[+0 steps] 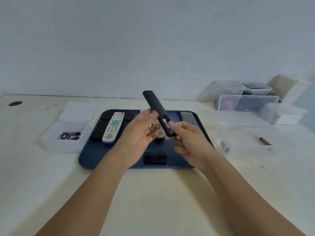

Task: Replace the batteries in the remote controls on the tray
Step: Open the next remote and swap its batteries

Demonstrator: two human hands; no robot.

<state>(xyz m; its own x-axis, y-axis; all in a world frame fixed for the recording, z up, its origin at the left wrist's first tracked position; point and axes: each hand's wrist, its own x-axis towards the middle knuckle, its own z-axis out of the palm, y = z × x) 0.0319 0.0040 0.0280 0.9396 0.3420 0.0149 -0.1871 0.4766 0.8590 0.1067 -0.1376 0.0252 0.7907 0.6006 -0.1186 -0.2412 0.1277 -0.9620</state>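
I hold a slim black remote (pixel 153 103) tilted above the blue tray (pixel 88 159), its back facing me. The battery bay is uncovered and a dark battery (pixel 166 124) lies in it. My right hand (pixel 189 142) grips the remote's lower end, thumb on the battery's near end. My left hand (pixel 139 133) is beside the remote with relaxed fingers, its thumb tip touching the remote's side. A black battery cover (pixel 155 158) lies on the tray's front. A white remote (pixel 113 127), black remotes (pixel 99 128) and a grey remote (pixel 188 117) lie on the tray.
A white box (pixel 51 142) with several blue batteries (pixel 70 135) sits left of the tray. At the right stands a clear box (pixel 247 133) with dark batteries (pixel 225 145) in its corner, and a red-brown battery (pixel 265 141). Lidded containers (pixel 247 103) line the wall.
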